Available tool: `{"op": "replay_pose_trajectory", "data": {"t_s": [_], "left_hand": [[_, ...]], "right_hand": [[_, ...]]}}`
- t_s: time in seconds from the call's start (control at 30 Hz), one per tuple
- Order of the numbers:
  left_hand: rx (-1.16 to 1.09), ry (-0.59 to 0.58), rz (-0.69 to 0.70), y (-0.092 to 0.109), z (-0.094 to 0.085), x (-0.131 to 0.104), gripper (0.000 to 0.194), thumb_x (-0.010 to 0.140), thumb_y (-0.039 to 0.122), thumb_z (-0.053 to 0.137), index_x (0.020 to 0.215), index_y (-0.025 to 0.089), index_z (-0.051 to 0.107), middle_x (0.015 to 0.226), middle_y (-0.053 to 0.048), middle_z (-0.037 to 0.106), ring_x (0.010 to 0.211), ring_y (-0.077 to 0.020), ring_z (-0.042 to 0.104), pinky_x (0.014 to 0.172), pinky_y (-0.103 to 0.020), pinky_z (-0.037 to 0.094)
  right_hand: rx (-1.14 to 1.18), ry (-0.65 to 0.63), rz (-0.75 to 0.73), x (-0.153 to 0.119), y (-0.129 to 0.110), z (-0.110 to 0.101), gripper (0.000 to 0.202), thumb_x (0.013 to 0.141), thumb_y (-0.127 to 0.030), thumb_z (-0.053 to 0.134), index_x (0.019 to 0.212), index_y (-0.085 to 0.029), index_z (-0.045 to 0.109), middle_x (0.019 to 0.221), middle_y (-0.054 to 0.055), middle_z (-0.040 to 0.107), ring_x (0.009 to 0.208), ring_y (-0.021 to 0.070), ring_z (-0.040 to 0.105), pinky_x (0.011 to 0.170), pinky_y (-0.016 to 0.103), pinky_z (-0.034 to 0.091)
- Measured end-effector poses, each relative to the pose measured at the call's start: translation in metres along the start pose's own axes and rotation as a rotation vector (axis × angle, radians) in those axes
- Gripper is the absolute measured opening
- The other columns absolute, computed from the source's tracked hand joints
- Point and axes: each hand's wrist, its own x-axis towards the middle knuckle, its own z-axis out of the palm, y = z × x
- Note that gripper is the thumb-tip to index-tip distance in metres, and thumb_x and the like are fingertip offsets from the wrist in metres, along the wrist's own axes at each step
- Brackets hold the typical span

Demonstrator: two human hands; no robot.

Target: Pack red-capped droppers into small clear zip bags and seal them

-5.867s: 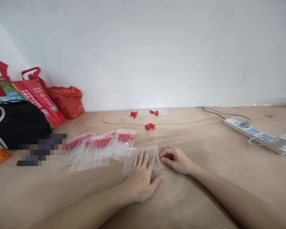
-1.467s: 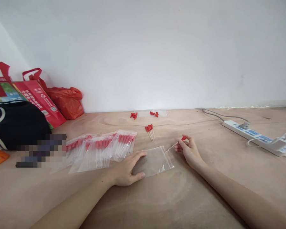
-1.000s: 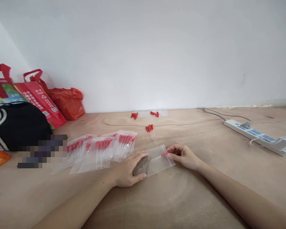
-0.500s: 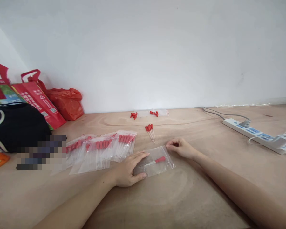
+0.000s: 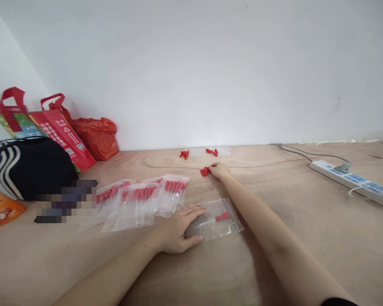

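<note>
I see a dropper in a bag at lower centre of the frame, loose droppers behind it and filled packets to its left. Bulbs lie near the wall, totes far left, the power strip far right.

A pale wall behind a light brown wooden surface.
The wall is plain and matt, with a faint grey smudge low on the right; a side wall meets it at the left. Soft light makes the wall brightest low in the middle and greyer towards the top. Wavy grain runs across the wooden surface, which reaches the wall's foot, where a rough whitish strip shows at the right.
</note>
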Motion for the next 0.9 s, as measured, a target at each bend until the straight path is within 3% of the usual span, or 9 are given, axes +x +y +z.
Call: {"op": "replay_pose_trajectory", "data": {"t_s": [0.17, 0.3, 0.43, 0.63, 0.9], "left_hand": [[0.004, -0.009, -0.013, 0.0, -0.001, 0.0, 0.057, 0.078, 0.035, 0.051, 0.13, 0.023, 0.029, 0.136, -0.005, 0.032, 0.126, -0.022, 0.026, 0.103, -0.04, 0.026], [-0.003, -0.011, -0.023, 0.002, -0.002, 0.0, 0.056, 0.078, 0.035, 0.051, 0.129, 0.023, 0.03, 0.136, -0.005, 0.032, 0.126, -0.0235, 0.026, 0.103, -0.042, 0.027], [0.004, -0.005, -0.021, 0.001, -0.003, 0.0, 0.056, 0.078, 0.035, 0.05, 0.129, 0.024, 0.03, 0.135, -0.005, 0.034, 0.125, -0.0234, 0.027, 0.102, -0.042, 0.027], [0.026, -0.012, -0.027, -0.003, -0.001, -0.001, 0.057, 0.08, 0.037, 0.049, 0.131, 0.027, 0.026, 0.137, -0.003, 0.03, 0.126, -0.0221, 0.025, 0.103, -0.041, 0.026], [0.04, -0.021, -0.048, -0.006, 0.001, 0.0, 0.059, 0.081, 0.04, 0.047, 0.132, 0.027, 0.022, 0.139, -0.004, 0.026, 0.127, -0.0222, 0.023, 0.103, -0.041, 0.025]], "right_hand": [[0.126, -0.004, 0.042, 0.002, 0.005, -0.003, 0.014, 0.067, -0.026, 0.054, 0.074, -0.017, 0.062, 0.073, 0.004, 0.063, 0.067, 0.0151, 0.057, 0.056, 0.022, 0.04], [0.346, 0.044, 0.048, -0.011, 0.023, -0.025, 0.017, 0.072, -0.025, 0.046, 0.072, -0.014, 0.058, 0.062, 0.003, 0.059, 0.052, 0.0108, 0.052, 0.046, 0.02, 0.037], [0.581, 0.188, 0.061, -0.043, 0.057, -0.057, 0.021, 0.077, -0.026, 0.038, 0.092, -0.016, 0.048, 0.068, 0.0, 0.057, 0.048, 0.0064, 0.048, 0.045, 0.017, 0.038], [0.854, 0.279, 0.04, -0.097, 0.098, -0.078, 0.018, 0.072, -0.033, 0.048, 0.084, -0.02, 0.045, 0.062, -0.004, 0.052, 0.048, 0.007, 0.048, 0.044, 0.018, 0.04], [1.13, 0.129, 0.028, -0.126, 0.08, -0.066, 0.028, 0.063, -0.034, 0.063, 0.081, -0.021, 0.045, 0.061, -0.005, 0.055, 0.05, 0.0079, 0.053, 0.048, 0.02, 0.044]]}}
